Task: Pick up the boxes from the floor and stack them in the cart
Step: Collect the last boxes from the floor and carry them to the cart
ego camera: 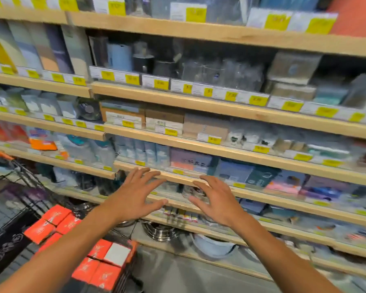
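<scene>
Both hands empty. Left hand (pixel 135 195) and right hand (pixel 217 199) are held out at centre frame, palms down, fingers spread wide, apart from each other and touching nothing; the gap between them roughly matches a box's width, so I judge them poised for a two-handed grasp or just free of one. They hang in front of the light wooden shelf rack (pixel 220 153), which fills the upper and right frame with blurred packaged goods and yellow price tags (pixel 258 100); detail there is too smeared to read. Task items: orange-red cardboard boxes with white line print (pixel 57 220) lie at lower left of the frame, packed edge to edge in flat rows inside the black wire cart (pixel 19 178), with a second cluster (pixel 106 265) lower down, one showing a white face. Tight rows probably keep the stack level and save room. No boxes are visible on the grey floor (pixel 178 271) at lower centre, so any remaining ones lie outside the view. Stainless steel pots (pixel 159 231) sit on the lowest shelf, near the cart. Progress: several boxes are loaded; I cannot tell how many remain.
</scene>
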`<action>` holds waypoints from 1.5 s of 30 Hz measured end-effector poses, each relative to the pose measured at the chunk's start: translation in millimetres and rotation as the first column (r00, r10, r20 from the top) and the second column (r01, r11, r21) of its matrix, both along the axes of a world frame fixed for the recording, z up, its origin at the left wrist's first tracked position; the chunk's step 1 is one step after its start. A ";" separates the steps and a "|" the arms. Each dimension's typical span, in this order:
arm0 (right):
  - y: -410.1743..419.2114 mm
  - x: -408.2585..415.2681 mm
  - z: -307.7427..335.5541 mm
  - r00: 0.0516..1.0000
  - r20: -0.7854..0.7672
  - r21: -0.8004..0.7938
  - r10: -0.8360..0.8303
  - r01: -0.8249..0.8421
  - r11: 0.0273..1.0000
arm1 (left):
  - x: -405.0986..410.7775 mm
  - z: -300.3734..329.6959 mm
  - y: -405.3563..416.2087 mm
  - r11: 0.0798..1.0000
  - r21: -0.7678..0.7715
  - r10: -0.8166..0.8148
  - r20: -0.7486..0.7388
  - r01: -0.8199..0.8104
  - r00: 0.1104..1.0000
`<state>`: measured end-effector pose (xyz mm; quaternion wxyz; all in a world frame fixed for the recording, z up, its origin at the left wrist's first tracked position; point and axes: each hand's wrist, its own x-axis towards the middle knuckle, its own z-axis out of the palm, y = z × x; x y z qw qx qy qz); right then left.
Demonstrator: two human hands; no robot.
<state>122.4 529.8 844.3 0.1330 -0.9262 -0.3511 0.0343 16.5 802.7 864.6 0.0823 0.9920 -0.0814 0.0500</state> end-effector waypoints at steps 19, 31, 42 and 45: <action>-350.2 -95.2 0.3 0.619 -0.053 -0.011 -0.784 0.785 0.620 | 138.1 4.4 -357.2 0.656 0.019 -0.753 -0.044 0.755 0.656; -432.3 -201.2 -12.8 0.164 0.001 -0.112 -0.986 0.980 0.163 | 155.2 -18.2 -521.9 0.271 -0.131 -0.961 -0.088 0.954 0.261; -472.8 -313.7 -45.3 -0.196 -0.047 -0.130 -0.979 0.973 -0.189 | 94.9 -49.7 -659.9 -0.104 -0.133 -0.979 -0.161 0.986 -0.125; -502.7 -331.1 -57.6 -0.253 -0.089 -0.091 -0.963 0.965 -0.245 | 82.6 -56.4 -704.5 -0.150 -0.111 -0.970 -0.178 0.982 -0.168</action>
